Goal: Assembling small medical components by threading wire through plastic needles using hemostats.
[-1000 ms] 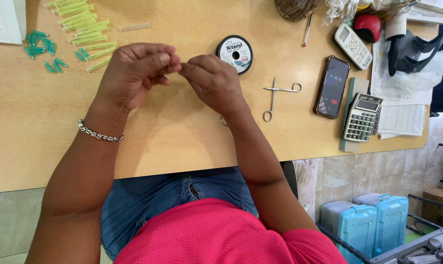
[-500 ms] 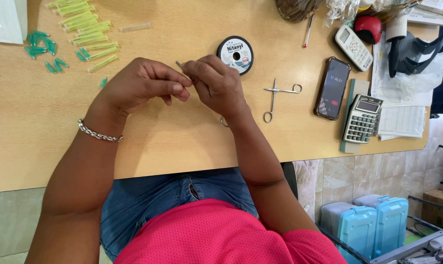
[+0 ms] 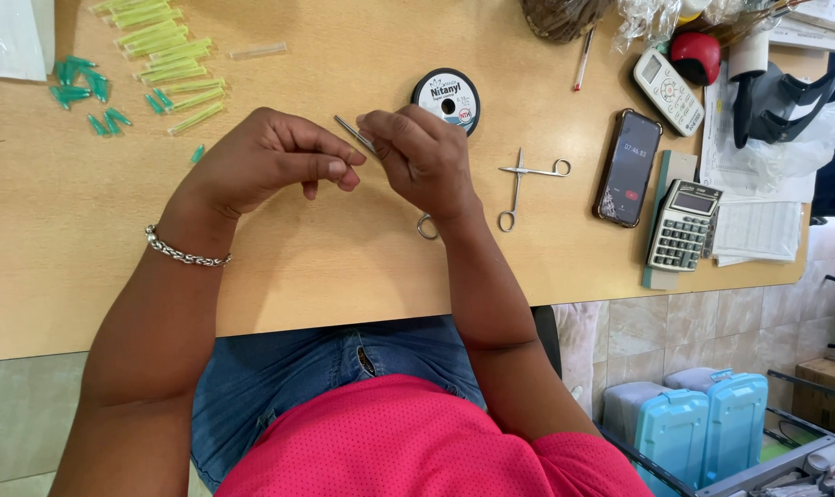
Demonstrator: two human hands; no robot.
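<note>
The right hand [image 3: 422,156] is closing its grip on a slim silver metal instrument [image 3: 355,134], its ring handle showing at 6 o'clock; the left hand [image 3: 270,166] is pinching beside the tip, though what it is gripping I cannot tell. A slip could drop the piece off the wooden worktop [image 3: 344,267] edge nearby; open room is lying at 9 o'clock, while steel scissors [image 3: 523,184] and a round black thread spool [image 3: 446,98] are crowding 3 and 12

The desk [image 3: 68,276] carries one thread spool [image 3: 446,98], one pair of scissors [image 3: 521,184], one phone [image 3: 628,167], one calculator [image 3: 683,225] and one remote [image 3: 668,92]; two blue cases [image 3: 712,437] sit at lower right.
</note>
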